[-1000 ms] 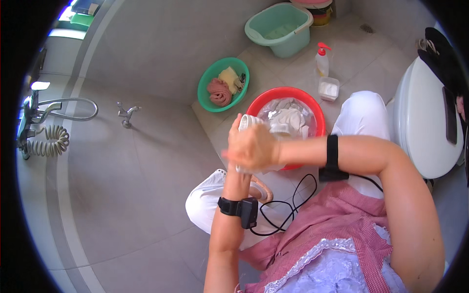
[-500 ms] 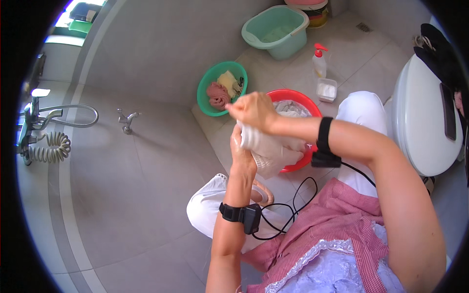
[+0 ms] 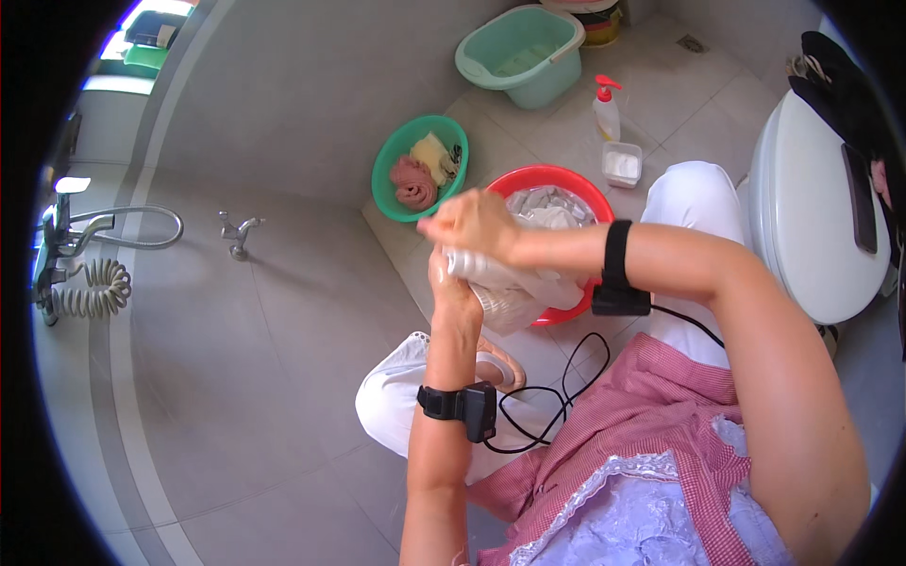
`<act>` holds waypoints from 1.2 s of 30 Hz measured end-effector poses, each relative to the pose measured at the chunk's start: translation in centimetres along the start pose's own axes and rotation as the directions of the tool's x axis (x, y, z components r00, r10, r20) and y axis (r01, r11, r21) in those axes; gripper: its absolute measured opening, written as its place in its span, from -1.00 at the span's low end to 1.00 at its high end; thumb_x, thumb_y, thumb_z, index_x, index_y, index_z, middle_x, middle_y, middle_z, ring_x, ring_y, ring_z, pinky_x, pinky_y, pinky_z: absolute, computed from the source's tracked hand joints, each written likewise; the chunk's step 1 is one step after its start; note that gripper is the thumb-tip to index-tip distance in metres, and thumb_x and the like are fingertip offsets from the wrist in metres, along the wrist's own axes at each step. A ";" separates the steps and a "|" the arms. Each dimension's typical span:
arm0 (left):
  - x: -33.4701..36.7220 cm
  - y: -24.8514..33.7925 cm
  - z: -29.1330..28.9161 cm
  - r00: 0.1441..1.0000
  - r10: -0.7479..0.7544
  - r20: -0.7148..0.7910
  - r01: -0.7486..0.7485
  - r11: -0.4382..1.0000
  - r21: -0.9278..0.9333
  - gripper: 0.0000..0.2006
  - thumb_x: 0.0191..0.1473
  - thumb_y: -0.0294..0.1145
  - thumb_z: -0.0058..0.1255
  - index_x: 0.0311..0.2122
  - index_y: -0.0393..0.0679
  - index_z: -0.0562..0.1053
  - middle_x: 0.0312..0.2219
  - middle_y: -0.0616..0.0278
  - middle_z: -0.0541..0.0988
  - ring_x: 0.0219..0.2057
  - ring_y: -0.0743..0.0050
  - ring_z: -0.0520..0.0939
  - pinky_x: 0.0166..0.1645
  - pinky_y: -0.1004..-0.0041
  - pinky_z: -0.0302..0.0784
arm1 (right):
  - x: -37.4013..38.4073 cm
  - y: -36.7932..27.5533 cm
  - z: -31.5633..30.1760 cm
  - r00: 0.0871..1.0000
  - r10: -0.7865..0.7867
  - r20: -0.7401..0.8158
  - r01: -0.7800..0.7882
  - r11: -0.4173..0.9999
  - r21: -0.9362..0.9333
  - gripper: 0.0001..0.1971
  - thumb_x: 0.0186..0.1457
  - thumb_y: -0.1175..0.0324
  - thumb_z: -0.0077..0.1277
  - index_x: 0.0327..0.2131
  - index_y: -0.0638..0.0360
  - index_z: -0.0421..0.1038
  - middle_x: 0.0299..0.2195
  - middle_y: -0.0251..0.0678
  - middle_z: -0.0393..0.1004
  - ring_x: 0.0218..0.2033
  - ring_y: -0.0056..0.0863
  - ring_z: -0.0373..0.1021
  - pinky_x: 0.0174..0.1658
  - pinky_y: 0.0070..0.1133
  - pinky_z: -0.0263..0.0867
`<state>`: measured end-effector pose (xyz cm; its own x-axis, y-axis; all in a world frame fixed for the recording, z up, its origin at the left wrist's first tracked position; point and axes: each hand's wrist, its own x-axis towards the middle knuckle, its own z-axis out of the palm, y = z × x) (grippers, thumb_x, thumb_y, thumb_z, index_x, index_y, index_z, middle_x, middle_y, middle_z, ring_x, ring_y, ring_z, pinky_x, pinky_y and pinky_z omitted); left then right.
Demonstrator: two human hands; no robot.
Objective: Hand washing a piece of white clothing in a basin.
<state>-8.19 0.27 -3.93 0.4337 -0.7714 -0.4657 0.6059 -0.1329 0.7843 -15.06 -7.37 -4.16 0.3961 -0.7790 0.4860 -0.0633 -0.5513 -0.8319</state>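
A wet-looking white garment (image 3: 510, 294) with a ribbed edge is bunched between my two hands. My right hand (image 3: 477, 226) is closed in a fist on top of it. Just below, my left hand (image 3: 453, 288) grips the same garment from underneath, its fingers mostly hidden behind the cloth and the right hand. The rest of the garment hangs toward the red basin (image 3: 543, 174), partly over its near-left side. More light-coloured cloth (image 3: 545, 200) lies in water inside that basin.
Beyond the hands stands a green basin (image 3: 380, 184) with pink and cream cloths. Farther back are a pale green tub (image 3: 543, 87), a red-topped pump bottle (image 3: 607, 118) and a small container of white powder (image 3: 622, 166). A toilet (image 3: 812, 226) is at right; a wall tap (image 3: 238, 238) at left.
Both hands keep their hold on the white garment, shifting only slightly, with the right fist turning a little. The whole view has moved a little, so the surroundings appear slightly up and left.
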 end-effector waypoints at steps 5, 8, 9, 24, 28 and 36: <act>-0.9 0.3 -4.7 0.835 0.261 0.485 -0.392 0.900 0.189 -0.57 0.21 -0.11 -0.26 0.00 -0.27 0.32 -0.17 0.13 0.48 -0.21 0.36 0.56 -0.08 0.33 0.53 | -3.4 -5.0 -1.3 0.903 -0.428 0.021 0.425 0.901 0.082 -0.56 0.01 0.08 0.00 -0.80 0.14 0.38 -0.72 -0.17 0.41 -0.67 -0.17 0.38 -0.57 -0.31 0.22; -0.5 0.0 -1.5 0.983 0.095 0.159 -0.121 0.979 0.166 -0.70 0.26 -0.13 -0.27 -0.17 -0.08 0.44 -0.30 0.29 0.54 -0.28 0.40 0.60 -0.21 0.36 0.55 | -0.1 -2.2 -1.8 0.984 -0.171 0.057 0.170 0.985 0.028 -0.56 0.01 0.10 0.01 -0.80 0.15 0.38 -0.70 -0.17 0.43 -0.65 -0.18 0.38 -0.56 -0.32 0.23; -0.5 0.0 -0.4 0.982 0.087 0.170 -0.116 0.979 0.167 -0.70 0.26 -0.13 -0.27 -0.17 -0.08 0.44 -0.30 0.29 0.54 -0.28 0.40 0.60 -0.21 0.36 0.55 | 1.4 -0.8 -2.3 0.992 0.123 0.040 -0.120 0.991 -0.063 -0.57 0.01 0.11 0.01 -0.80 0.15 0.38 -0.69 -0.18 0.44 -0.65 -0.19 0.39 -0.55 -0.32 0.24; -1.4 -0.3 0.6 1.000 0.015 -0.007 -0.015 1.000 -0.026 -0.66 0.23 -0.14 -0.22 -0.03 -0.11 0.40 -0.25 0.25 0.55 -0.24 0.38 0.59 -0.09 0.35 0.54 | 0.2 -0.3 -1.1 1.000 -0.013 0.022 0.014 0.996 -0.083 -0.55 0.06 0.09 -0.03 -0.77 0.16 0.43 -0.69 -0.21 0.47 -0.69 -0.19 0.38 -0.56 -0.32 0.28; 2.0 0.8 -5.7 0.769 -0.132 0.625 0.221 0.973 -0.066 -0.66 0.26 -0.16 -0.29 -0.02 -0.14 0.38 -0.21 0.21 0.53 -0.24 0.39 0.57 -0.10 0.36 0.54 | -5.1 -6.3 -1.0 0.939 -0.268 0.214 0.264 0.963 0.047 -0.60 0.05 0.12 0.00 -0.72 0.17 0.45 -0.68 -0.17 0.47 -0.67 -0.18 0.40 -0.56 -0.33 0.30; -2.0 0.3 1.8 0.991 -0.096 0.097 0.104 0.992 -0.076 -0.72 0.26 -0.21 -0.25 -0.10 -0.13 0.41 -0.32 0.30 0.56 -0.33 0.38 0.60 -0.15 0.39 0.56 | 0.8 -0.1 -2.0 0.999 0.043 -0.005 -0.043 0.999 -0.028 -0.63 -0.03 0.15 0.06 -0.77 0.13 0.38 -0.68 -0.22 0.43 -0.66 -0.20 0.37 -0.58 -0.33 0.23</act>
<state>-10.10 0.68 -2.05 0.3065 -0.8119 -0.4968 0.6965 -0.1645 0.6985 -16.54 -8.52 -3.13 0.3883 -0.8034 0.4514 -0.1055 -0.5254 -0.8443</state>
